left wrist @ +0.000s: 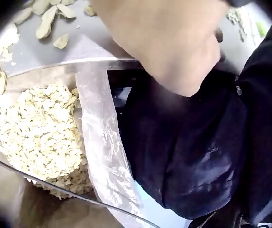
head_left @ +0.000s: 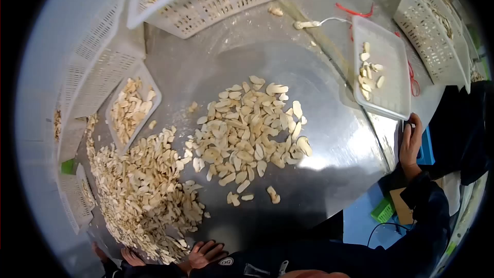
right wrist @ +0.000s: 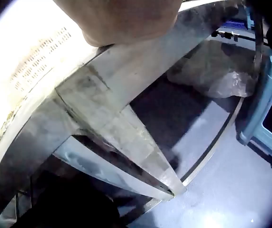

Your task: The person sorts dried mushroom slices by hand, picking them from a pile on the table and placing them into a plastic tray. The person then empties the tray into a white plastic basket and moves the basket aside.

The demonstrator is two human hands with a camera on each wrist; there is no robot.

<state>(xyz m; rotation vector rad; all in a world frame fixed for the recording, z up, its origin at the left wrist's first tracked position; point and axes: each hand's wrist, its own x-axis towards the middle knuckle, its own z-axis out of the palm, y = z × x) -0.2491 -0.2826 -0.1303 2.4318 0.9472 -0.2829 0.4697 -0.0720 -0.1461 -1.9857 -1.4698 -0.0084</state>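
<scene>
My left hand [head_left: 206, 255] rests on the table's near edge, fingers spread, beside a big heap of pale mushroom slices [head_left: 149, 190]. In the left wrist view the back of that hand [left wrist: 169, 47] lies over dark clothing at the edge, fingers mostly hidden. My right hand [head_left: 410, 144] touches the metal table's right edge, just below a white tray [head_left: 388, 92] with a few slices in it. From the right wrist view only the heel of this hand [right wrist: 126, 23] shows at the edge. Neither hand holds anything visible. A looser spread of slices [head_left: 242, 128] lies mid-table.
White perforated baskets [head_left: 226, 5] stand at the back, left and right [head_left: 427, 36]. A small tray [head_left: 154, 95] of slices sits at left. Another hand [head_left: 133, 257] shows lower left. Below the edge are a lined bag of slices [left wrist: 41, 133] and a blue stool [right wrist: 269, 109].
</scene>
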